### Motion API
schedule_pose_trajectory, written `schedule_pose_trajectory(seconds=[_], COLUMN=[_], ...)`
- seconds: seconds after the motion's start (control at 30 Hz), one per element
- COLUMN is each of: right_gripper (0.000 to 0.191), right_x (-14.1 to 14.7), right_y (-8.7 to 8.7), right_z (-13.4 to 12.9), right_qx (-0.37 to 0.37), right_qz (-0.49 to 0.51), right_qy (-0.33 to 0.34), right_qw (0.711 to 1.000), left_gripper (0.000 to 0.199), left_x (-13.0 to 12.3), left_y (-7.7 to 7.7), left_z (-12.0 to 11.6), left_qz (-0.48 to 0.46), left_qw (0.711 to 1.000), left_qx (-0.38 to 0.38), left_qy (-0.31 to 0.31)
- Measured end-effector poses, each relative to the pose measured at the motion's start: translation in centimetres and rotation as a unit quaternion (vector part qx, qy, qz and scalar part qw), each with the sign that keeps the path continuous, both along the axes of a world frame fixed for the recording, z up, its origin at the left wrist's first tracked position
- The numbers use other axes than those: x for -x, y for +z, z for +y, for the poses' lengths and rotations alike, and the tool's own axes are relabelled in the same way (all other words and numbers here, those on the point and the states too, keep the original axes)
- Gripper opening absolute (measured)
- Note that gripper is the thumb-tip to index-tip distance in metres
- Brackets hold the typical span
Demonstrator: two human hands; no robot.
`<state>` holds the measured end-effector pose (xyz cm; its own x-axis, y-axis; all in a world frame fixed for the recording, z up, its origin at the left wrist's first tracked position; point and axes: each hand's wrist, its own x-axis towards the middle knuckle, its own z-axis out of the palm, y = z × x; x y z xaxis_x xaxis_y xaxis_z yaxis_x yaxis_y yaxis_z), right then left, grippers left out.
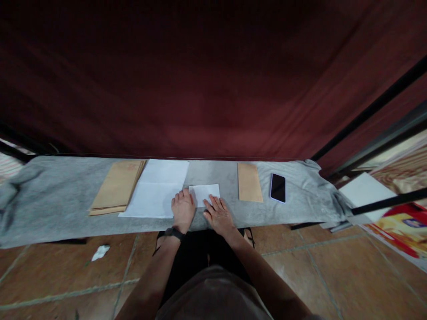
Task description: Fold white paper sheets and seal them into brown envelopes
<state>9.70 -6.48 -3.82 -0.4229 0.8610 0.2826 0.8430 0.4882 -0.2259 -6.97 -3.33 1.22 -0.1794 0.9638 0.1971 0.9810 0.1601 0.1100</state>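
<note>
At the lower centre of the frame, a small white paper [201, 193] is overlain by the outspread right hand [220, 216], nothing grasped, and met by the loosely curled left hand [183, 210], its grasp undeterminable; skewing might be caused by uneven pressure.

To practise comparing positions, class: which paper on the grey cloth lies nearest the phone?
The lone brown rectangle, left of the phone; the small white paper, large white sheet and brown stack lie farther left.
</note>
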Motion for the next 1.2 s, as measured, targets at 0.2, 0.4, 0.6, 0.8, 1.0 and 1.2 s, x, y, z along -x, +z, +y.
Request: schedule_pose_trajectory(seconds=[0.2,0.4,0.6,0.8,1.0,1.2], right_gripper=[0.045,0.049,0.051,0.053,0.048,0.05], right_x=[0.1,0.1,0.1,-1.1,-1.8,-0.3], right_y=[-0.3,-0.4,-1.3,-1.8,-1.2,0.3], right_z=[0.0,-0.1,-0.2,-0.4,0.0,1.6], right_qx=[0.01,0.002,-0.027,-0.039,-0.002,0.018], right_qz=[-0.016,-0.007,0.006,0.003,0.011,0.037], right_qy=[-0.003,-0.011,-0.063,-0.116,-0.163,-0.114], right_qw=[1.0,1.0,0.998,0.992,0.987,0.993], left_gripper=[0.05,0.061,0.067,0.065,0.064,0.064], left_x=[-2.2,-2.5,-0.8,0.0,-0.1,-0.2], left_y=[-2.7,-4.9,-5.3,-5.9,-6.0,-6.0], left_z=[-2.5,-3.1,-3.2,-3.5,-3.5,-3.5], left_qz=[-0.061,-0.051,-0.027,-0.043,-0.049,-0.048], left_qw=[0.972,0.975,0.983,0.989,0.99,0.99], left_qx=[-0.036,0.018,0.015,-0.014,-0.024,-0.023], left_qy=[-0.222,-0.213,-0.183,-0.14,-0.131,-0.131])
